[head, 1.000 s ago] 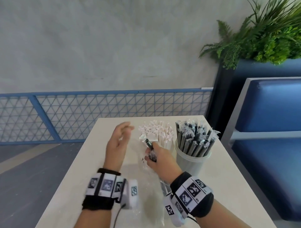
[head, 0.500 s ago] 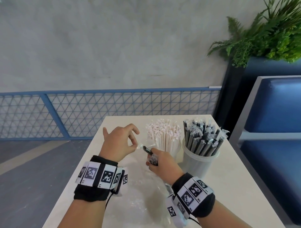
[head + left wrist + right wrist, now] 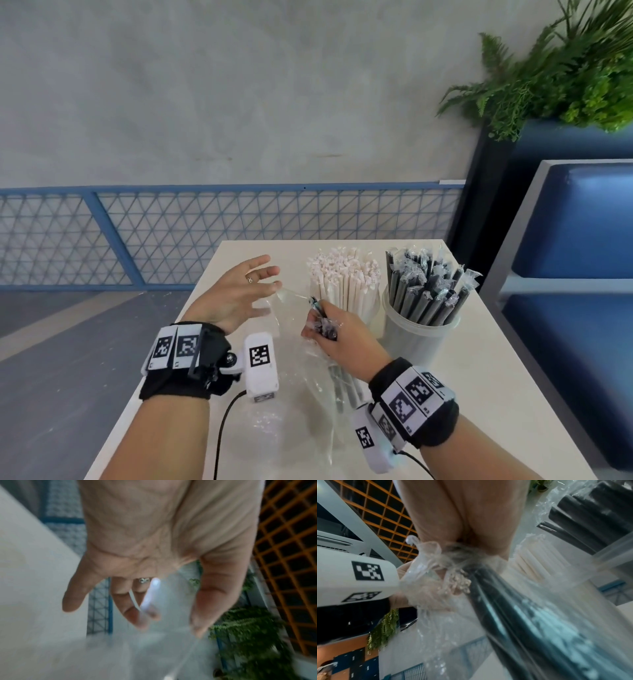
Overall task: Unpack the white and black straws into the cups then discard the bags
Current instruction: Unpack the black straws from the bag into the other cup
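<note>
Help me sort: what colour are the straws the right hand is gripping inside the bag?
Black, seen best in the right wrist view: the straws sit in the clear bag gripped by the right hand.

Half a second ago the left hand (image 3: 239, 294) was curled, thumb and forefinger nearly pinched beside the clear bag (image 3: 301, 346); its fingers (image 3: 132, 609) have now spread open, reaching toward the bag's top edge. A second ago it was raised edge-on, farther left of the bag.
</note>
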